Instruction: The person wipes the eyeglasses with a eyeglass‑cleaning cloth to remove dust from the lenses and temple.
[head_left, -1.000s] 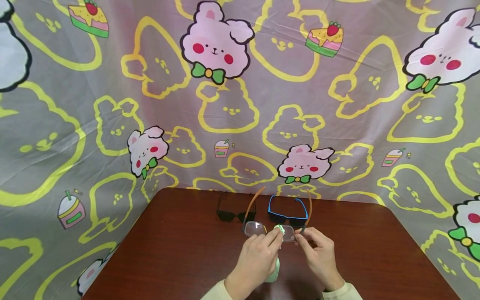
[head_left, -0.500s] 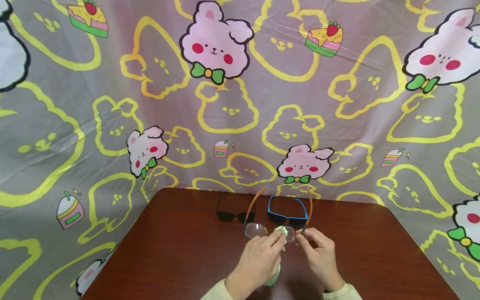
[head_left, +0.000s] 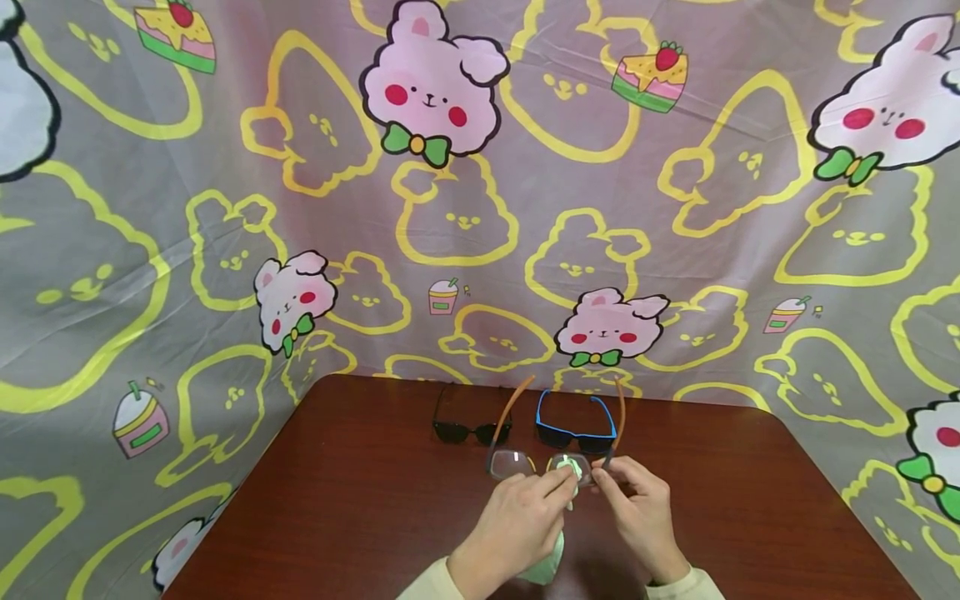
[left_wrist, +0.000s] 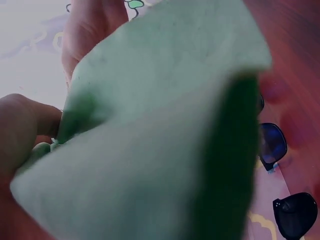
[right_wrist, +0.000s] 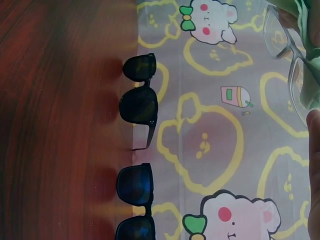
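A pair of clear-lensed eyeglasses (head_left: 512, 465) with orange-brown temples is held above the table, temples pointing away. My right hand (head_left: 643, 510) pinches its right end by the hinge. My left hand (head_left: 519, 515) grips a light green cloth (head_left: 546, 564) and presses a fold of it onto the right lens with the fingers. Part of the cloth hangs below the left hand. In the left wrist view the cloth (left_wrist: 165, 85) covers most of the picture and hides the glasses. The right wrist view shows the clear frame (right_wrist: 295, 62) at its upper right edge.
Black sunglasses (head_left: 472, 432) rest at the back of the brown table (head_left: 360, 492). Beside them lie blue-framed sunglasses (head_left: 576, 439) with dark lenses. A patterned curtain (head_left: 465, 225) stands behind the table and along its sides.
My left hand has shifted slightly right and down, carrying the cloth from the inner edge of the right lens toward its middle. My right hand stays almost in place, holding the glasses.
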